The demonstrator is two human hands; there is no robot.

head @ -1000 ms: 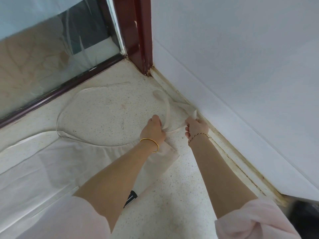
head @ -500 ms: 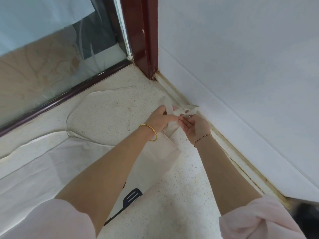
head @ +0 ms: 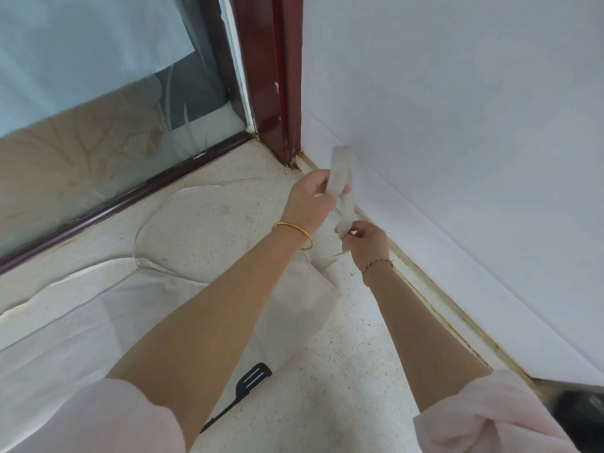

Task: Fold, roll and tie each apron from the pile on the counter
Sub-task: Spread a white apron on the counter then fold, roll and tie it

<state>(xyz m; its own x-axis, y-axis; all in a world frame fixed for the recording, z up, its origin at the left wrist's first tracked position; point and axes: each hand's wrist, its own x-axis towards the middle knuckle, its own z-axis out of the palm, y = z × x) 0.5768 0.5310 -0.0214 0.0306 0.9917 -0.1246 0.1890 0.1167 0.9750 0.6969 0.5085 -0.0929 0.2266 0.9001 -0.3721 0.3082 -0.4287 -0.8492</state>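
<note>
Against the back corner of the speckled stone counter point(head: 353, 354) | left hand point(head: 307, 204) curls round the flat white fabric strap point(head: 341, 171), lifted upright | right hand point(head: 367, 241) pinches its lower end, near the wall | white cloth apron point(head: 98, 322) lies spread under the left forearm (black slotted spatula point(head: 253, 379) at its near edge)

You have two hands in view: your left hand point(head: 309, 204) and your right hand point(head: 366, 241). Both pinch one strap point(head: 341, 178), held up between them. One apron point(head: 98, 322) lies spread below and to the left of your left hand. One thin loop point(head: 157, 220) lies left of that hand. One spatula point(head: 251, 380) shows beneath your left forearm. You wear two bracelets: one bangle point(head: 294, 228) on the left wrist and one cord point(head: 376, 264) on the right. There are two sleeves point(head: 98, 420), one per arm.
</note>
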